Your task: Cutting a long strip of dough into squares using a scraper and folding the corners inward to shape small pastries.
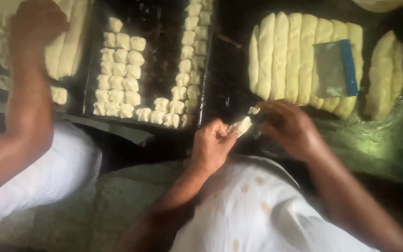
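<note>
Both hands (211,144) (288,128) pinch dough piece (241,126) (beside tray edge (203,100)).

Bakery: dough logs (295,58), tray (159,46) of pieces

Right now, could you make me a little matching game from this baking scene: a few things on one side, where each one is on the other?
Things:
1. small dough piece
2. scraper
3. dough cubes
4. co-worker's hand

Places:
A. in rows on the dark tray
B. between the left hand and right hand
C. far left, over dough
D. lying on the long dough logs

Pairs: 1-B, 2-D, 3-A, 4-C
</note>
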